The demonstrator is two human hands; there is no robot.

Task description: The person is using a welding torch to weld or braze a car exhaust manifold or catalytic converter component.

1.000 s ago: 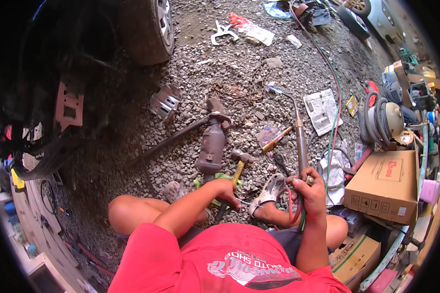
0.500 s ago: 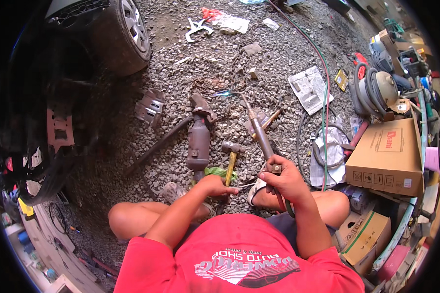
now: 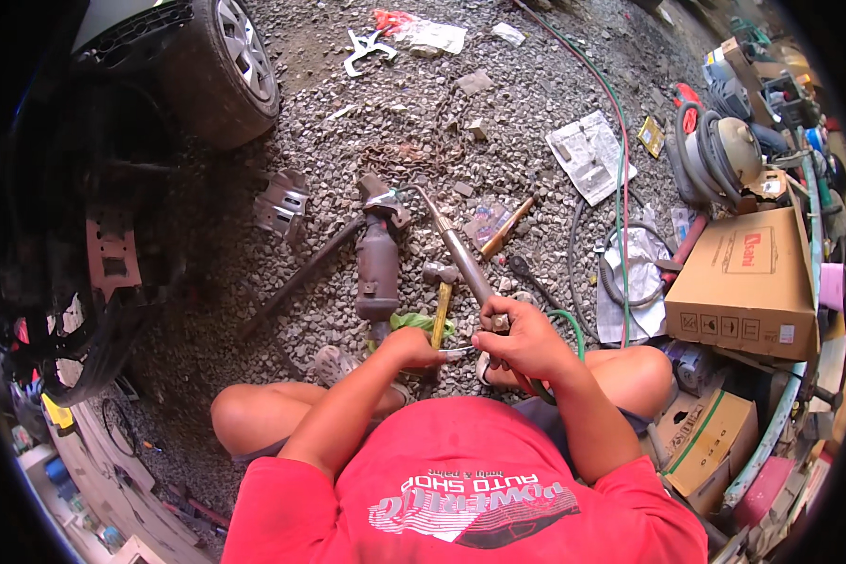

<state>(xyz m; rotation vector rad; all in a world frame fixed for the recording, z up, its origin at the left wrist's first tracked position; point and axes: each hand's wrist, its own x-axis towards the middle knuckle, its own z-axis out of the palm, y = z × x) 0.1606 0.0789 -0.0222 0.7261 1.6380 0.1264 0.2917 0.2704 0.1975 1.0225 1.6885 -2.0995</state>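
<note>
R grip (image 3: 524,338) round torch (image 3: 466,263), tip (image 3: 414,189) indistinct nr canister (image 3: 378,268); L grip (image 3: 412,348) w/ thin rod (image 3: 456,353), end unclear.

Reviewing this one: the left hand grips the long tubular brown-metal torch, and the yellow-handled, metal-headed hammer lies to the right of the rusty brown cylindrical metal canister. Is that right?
Not quite: the head view shows the right hand gripping the long tubular brown-metal torch, not the left. The yellow-handled, metal-headed hammer does lie to the right of the rusty brown cylindrical metal canister.
</note>
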